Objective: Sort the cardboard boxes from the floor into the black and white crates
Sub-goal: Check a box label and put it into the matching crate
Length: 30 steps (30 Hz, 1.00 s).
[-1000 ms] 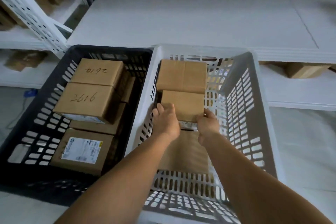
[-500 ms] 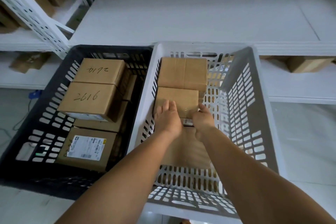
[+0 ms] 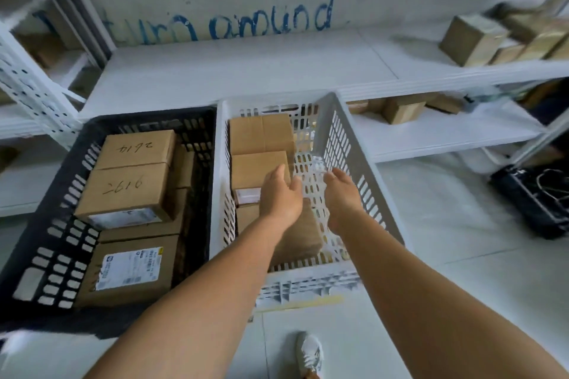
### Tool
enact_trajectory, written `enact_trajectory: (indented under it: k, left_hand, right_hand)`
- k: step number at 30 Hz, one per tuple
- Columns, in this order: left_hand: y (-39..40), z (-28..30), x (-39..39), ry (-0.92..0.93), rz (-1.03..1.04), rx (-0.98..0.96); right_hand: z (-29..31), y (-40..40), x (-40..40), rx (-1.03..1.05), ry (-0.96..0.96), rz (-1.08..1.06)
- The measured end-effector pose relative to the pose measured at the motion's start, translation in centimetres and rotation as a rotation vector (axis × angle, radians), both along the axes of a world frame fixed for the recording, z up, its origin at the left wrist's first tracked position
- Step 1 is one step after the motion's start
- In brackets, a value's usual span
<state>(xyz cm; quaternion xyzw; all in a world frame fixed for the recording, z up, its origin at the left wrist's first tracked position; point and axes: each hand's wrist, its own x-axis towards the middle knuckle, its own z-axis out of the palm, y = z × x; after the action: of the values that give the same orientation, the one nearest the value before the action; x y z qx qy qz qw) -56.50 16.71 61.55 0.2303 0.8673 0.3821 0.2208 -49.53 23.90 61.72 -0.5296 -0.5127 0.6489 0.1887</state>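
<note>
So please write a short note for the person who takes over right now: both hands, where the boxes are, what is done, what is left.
Left hand: open, holds nothing, above the middle box in the white crate.
Right hand: open, holds nothing, over the free right side of that crate.
Black crate: several boxes, stacked; the top two are marked 2614 and 2616.
White crate: three boxes in a row along its left wall.
Done: these boxes are in the crates.
Left: no box on the floor shows in this view, so look around for more.

A stockroom: white perforated-steel shelving (image 3: 37, 95) with cardboard boxes (image 3: 471, 40), sorting crates (image 3: 348, 132) on the floor.
</note>
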Motion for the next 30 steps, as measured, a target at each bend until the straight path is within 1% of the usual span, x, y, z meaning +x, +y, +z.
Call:
enact_trajectory:
  k: [4,8,13,15,20,24,30]
  left_hand:
    - [-0.7,1.6,4.1,-0.014,-0.125,0.084]
    - [-0.5,2.7,8.7,-0.081,-0.228,0.15]
    - [0.3,3.6,15.4,-0.126,-0.389,0.176]
    - [0.7,3.6,18.2,-0.109,-0.46,0.161]
    - [2.0,1.4,25.0,-0.097,-0.572,0.142]
    - [3.0,-1.1,31.1,-0.183,-0.64,0.078]
    - [4.6,-5.7,40.8,-0.279,-0.734,-0.022]
  right_hand:
    - [1.7,-1.5,4.6,0.055,0.013,-0.107]
    - [3.0,-2.6,9.5,0.043,0.091,-0.246]
    - [3.2,-2.5,16.7,-0.009,0.089,-0.449]
    - [2.9,-2.5,19.8,-0.025,0.072,-0.511]
    - [1.6,-2.8,27.5,-0.059,0.04,-0.67]
    - [-1.2,-2.9,33.8,-0.109,0.004,-0.819]
    - [-5.4,-2.8,44.6,-0.169,-0.005,-0.961]
